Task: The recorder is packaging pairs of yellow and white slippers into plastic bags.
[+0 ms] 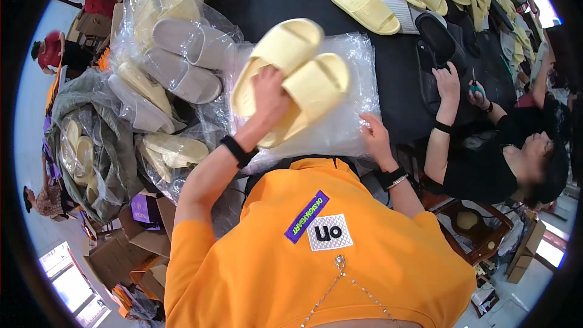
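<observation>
My left hand (pixel 271 94) grips a pair of pale yellow slide slippers (pixel 319 88), its fingers tucked in at the inner edges. The pair is held side by side, tilted, over a stack of clear plastic bags (pixel 358 54) on the black table. My right hand (pixel 378 138) is at the right near corner of that stack, holding nothing, with its fingers apart. Whether its fingertips touch the plastic I cannot tell. Just left of the stack, grey slippers (pixel 185 76) lie in clear plastic.
More bagged slippers (pixel 173 0) pile up on the left, beside a grey-green sack (pixel 100 115). Loose yellow slippers (pixel 367 11) and grey ones cover the far right. A co-worker's hand (pixel 447 79) touches black slippers (pixel 440 39); their other hand holds scissors (pixel 473 85). Cardboard boxes (pixel 115 261) stand lower left.
</observation>
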A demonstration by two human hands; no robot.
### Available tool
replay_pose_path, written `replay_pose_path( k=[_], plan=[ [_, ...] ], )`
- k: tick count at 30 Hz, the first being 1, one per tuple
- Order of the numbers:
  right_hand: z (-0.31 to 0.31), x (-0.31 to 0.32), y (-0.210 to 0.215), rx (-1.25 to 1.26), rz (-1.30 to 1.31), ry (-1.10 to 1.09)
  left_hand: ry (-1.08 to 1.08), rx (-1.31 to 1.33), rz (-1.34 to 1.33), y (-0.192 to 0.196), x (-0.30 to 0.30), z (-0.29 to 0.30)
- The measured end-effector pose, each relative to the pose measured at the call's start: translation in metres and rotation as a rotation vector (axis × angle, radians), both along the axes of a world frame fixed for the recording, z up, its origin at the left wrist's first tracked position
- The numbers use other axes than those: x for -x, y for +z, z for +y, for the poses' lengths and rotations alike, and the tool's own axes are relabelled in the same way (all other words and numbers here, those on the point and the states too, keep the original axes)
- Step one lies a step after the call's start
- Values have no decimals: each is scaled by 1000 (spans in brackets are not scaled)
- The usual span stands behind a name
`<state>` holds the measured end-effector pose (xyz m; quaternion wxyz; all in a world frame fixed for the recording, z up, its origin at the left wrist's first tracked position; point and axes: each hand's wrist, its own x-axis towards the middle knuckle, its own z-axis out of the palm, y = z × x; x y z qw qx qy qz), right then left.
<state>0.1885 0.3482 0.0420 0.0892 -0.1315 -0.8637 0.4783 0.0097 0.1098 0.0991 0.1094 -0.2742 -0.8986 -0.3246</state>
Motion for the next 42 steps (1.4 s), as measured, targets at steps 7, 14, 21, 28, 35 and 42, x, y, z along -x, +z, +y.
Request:
replay_pose_path(
  k=[7, 14, 21, 28, 35, 42],
  plan=[
    [-25, -4, -7, -73, -42, 87, -241, 219, -125, -59, -2, 105],
    [-18, -9, -3, -33, -239, 97, -9, 388, -135, -78, 69, 72],
    [-16, -1, 8, 293, -428, -122, 3, 251, 43, -25, 93, 46],
    [9, 1, -31, 302, -254, -276, -316, 288, -131, -51, -31, 45],
    [7, -7, -3, 278, -262, -290, 41, 366, -121, -74, 1, -35],
    [12, -5, 22, -523, -163, -26, 93, 359, -124, -36, 21, -44]
  ],
)
